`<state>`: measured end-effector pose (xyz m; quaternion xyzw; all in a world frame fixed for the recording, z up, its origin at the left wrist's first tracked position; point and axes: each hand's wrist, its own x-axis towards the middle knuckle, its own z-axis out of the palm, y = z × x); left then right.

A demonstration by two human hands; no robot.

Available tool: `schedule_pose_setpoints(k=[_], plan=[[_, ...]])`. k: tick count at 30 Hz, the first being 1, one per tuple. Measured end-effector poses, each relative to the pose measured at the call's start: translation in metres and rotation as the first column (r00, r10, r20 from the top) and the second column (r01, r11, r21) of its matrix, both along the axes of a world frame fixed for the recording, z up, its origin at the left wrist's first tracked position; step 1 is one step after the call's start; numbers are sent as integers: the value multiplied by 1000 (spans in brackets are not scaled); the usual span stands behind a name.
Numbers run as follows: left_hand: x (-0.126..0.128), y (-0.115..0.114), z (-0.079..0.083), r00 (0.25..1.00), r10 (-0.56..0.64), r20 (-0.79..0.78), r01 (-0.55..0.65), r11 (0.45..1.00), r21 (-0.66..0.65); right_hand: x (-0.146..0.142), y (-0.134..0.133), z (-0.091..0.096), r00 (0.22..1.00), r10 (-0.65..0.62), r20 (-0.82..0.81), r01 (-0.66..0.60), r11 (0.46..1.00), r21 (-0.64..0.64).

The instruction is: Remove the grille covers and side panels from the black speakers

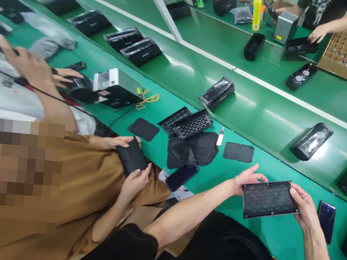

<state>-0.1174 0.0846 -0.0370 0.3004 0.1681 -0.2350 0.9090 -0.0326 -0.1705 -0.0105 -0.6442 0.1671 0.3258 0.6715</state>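
Green bench [288, 241] beneath black perforated grilles [193, 124], thin black sheets [238, 151], two phones [326, 221] and a small white bottle [220, 138]

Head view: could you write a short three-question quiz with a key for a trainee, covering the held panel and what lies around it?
1. True or false: the wearer's right hand grips the right end of the black panel, while the left hand is at its upper left corner.

2. Which thing lies on the green bench just right of the wearer's right hand in the picture?
A) a yellow bottle
B) a phone
C) a cardboard tray

3. Fill in the colour: the looped cord beside the boxy device is ____.

Key: 1. True. 2. B. 3. Yellow.
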Motion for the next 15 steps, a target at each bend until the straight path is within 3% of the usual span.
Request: schedule_pose_setpoints(k=[4, 7, 8, 10, 12, 15], plan=[[-7, 8, 12, 994, 11, 109, -13, 1000, 14, 12, 14, 4, 977, 184, -106, -179, 982, 52], [-23, 15, 19, 989, 0, 151, -2, 1000, 13, 40, 16, -1, 970, 236, -54, -237, 971, -12], [-26, 15, 20, 989, -8, 146, 6, 1000, 17, 56, 15, -5, 981, 194, -2, -193, 979, -72], [-23, 12, 22, 994, -8, 107, 4, 1000, 31, 96, 11, -18, 989, 21, 149, 13, 974, -224], [-13, 8, 22, 997, -3, 73, 0, 999, 36, 140, 9, -35, 959, -126, 254, 211, 917, -339], [1, 7, 23, 997, -42, 65, 42, 999, 5, 191, 12, -62, 938, -188, 292, 310, 832, -460]])
